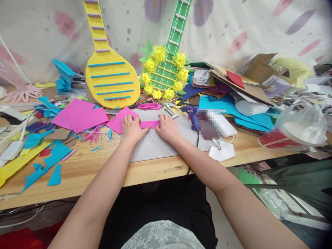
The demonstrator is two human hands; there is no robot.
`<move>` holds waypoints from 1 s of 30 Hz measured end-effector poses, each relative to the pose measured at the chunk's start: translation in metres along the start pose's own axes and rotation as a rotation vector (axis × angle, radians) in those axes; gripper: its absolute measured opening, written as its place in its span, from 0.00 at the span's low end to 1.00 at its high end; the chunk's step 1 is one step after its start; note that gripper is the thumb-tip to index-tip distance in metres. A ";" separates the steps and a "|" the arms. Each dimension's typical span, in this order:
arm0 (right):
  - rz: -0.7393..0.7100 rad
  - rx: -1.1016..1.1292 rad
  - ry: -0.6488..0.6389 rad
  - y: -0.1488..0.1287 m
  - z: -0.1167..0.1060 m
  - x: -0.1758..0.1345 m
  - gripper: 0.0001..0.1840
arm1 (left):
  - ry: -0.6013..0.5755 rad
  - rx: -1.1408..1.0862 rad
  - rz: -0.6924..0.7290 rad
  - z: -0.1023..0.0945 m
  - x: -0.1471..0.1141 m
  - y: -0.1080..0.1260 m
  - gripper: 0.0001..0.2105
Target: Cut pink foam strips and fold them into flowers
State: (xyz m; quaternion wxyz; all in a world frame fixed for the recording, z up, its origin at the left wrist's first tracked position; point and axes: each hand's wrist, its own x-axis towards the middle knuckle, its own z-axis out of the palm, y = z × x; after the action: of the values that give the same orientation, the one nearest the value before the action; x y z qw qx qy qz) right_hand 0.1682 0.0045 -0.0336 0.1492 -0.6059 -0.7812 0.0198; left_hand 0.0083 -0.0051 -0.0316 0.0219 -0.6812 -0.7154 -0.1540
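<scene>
A narrow magenta paper strip [149, 124] lies across the grey gridded cutting mat [153, 145]. My left hand [132, 129] grips its left end, fingers curled and thumb pointing along the near edge. At the right end, my right hand [166, 128] pinches the strip between thumb and bent fingers. Beside my left hand, partly under it, is a larger magenta sheet [116, 121]. Scissors [171, 110] lie just beyond my right hand. A blue glue gun [191, 116] stands to the right of it.
Behind the mat lean a yellow paper lute shape [112, 79] and a green one [166, 71] ringed with yellow flowers. Magenta sheets [80, 116] and blue scraps [55, 155] cover the left. Cardboard [243, 86] is piled right, near a bagged red-and-white tub [290, 135].
</scene>
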 end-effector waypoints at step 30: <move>-0.295 0.173 -0.049 -0.001 0.019 0.012 0.23 | -0.206 -0.140 -0.272 -0.017 0.007 -0.019 0.26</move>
State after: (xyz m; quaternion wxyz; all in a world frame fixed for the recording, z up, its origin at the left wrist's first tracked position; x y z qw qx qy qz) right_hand 0.1603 0.0184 -0.0489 0.1828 -0.4687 -0.8606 0.0795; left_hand -0.0139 -0.0027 -0.0178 -0.1198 -0.5904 -0.7868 -0.1344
